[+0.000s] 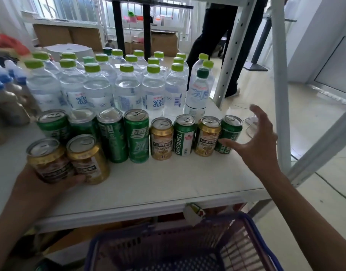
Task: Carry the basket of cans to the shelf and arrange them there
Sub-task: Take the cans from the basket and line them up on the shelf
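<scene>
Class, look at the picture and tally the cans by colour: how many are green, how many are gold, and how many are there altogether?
Green cans: 6
Gold cans: 4, two of them held by the left hand
Total: 10

Makeshift shop or stockroom, white metal shelf (168, 182) stocked with rows of cans (162, 137) just left of the right grip (261, 139), water bottles (127, 89) beyond, purple shopping basket (187, 245) below it, cardboard boxes (56, 36) under windows (74, 8) far behind.
</scene>
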A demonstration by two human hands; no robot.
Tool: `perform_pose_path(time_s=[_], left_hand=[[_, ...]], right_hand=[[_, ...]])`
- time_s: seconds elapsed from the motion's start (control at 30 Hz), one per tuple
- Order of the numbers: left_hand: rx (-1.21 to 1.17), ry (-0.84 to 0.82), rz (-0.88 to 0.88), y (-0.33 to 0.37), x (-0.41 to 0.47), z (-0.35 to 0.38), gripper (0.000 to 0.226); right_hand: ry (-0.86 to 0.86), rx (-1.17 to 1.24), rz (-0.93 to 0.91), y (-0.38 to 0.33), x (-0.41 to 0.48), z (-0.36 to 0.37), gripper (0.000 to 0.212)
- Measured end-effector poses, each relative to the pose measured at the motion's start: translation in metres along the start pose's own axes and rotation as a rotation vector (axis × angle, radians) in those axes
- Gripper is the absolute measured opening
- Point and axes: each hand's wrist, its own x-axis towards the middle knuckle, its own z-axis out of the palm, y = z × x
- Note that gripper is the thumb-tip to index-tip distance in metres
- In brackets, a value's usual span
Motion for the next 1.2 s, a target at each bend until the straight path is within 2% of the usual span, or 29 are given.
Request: perform_pose_path(time_s=[0.1,0.17,0.23,0.4,0.53,0.73,0.83,1.0,1.2], left_hand=[[-0.029,-0.05,-0.06,0.018,-0.007,-0.001,0.097],[-0.078,-0.021,-0.075,0.028,-0.011,0.002,0.098],[-0.095,0.016,-0.067,0.041,-0.018,0.002,0.097],[-0.19,0.002,-0.061,0.079,-0.03,0.001,0.111],[-0.232,0.088,-0.006,0.121,-0.058,0.004,0.091],[-0.314,0.067,0.003,0.135,-0.061,0.007,0.094],[-0.324,0.079,0.014,0.132,-0.059,0.008,0.1],[-0.358,0.123,0.108,0.129,-0.058,0.011,0.132],[-0.36,0.136,0.101,0.13,-0.059,0.013,0.13]], right_hand=[[-0.118,-0.258,-0.332,-0.013,0.009,0.007,0.098],[-0.173,-0.32,-0.401,-0.015,0.007,0.018,0.087],[-0.167,-0.311,-0.398,-0.013,0.003,0.025,0.08],[-0.173,-0.305,-0.352,-0.018,0.003,0.032,0.078],[-0.176,-0.31,-0.358,-0.018,0.003,0.032,0.077],[-0.166,-0.344,-0.366,-0.012,0.006,0.036,0.079],[-0.174,-0.368,-0.355,-0.015,0.004,0.037,0.083],[-0.135,-0.365,-0.386,-0.031,-0.003,0.05,0.096],[-0.125,-0.259,-0.387,-0.046,-0.008,0.067,0.087]])
